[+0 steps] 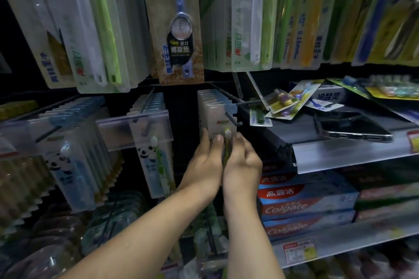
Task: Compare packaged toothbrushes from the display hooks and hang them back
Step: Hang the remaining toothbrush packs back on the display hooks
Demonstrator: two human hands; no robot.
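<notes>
Upright, the packaged toothbrush runs vertically, brush head up near the hook; left hand and right hand both grip its lower half.

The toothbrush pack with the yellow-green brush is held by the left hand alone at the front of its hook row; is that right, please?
Not alone: the head view shows the left hand and the right hand both holding the toothbrush pack, one on each side, at the front of its hook row.
</notes>
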